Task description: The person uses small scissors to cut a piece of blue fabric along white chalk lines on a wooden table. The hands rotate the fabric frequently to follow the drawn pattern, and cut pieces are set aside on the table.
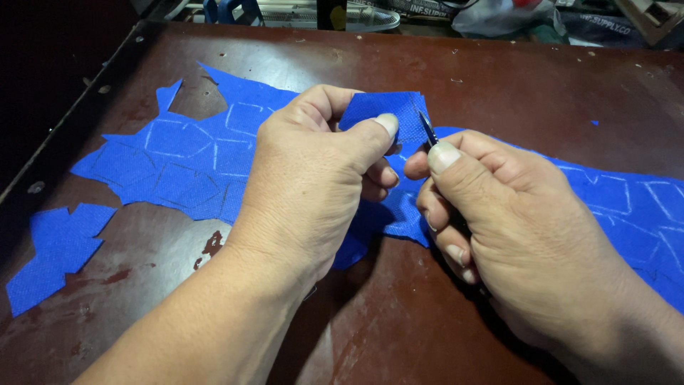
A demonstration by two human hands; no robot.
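Observation:
A long sheet of blue fabric (185,160) marked with white chalk outlines lies across a dark brown table (499,78). My left hand (306,185) pinches a raised flap of that blue fabric (381,107) between thumb and fingers. My right hand (506,221) grips small scissors, whose thin blades (427,128) stick up against the right edge of the flap. The scissor handles are hidden inside my fist.
A separate cut piece of blue fabric (53,249) lies at the table's left front. Small blue scraps dot the table at the right. Clutter, including a plastic bag (499,14) and a fan grille, stands beyond the far edge. The table's left edge runs diagonally.

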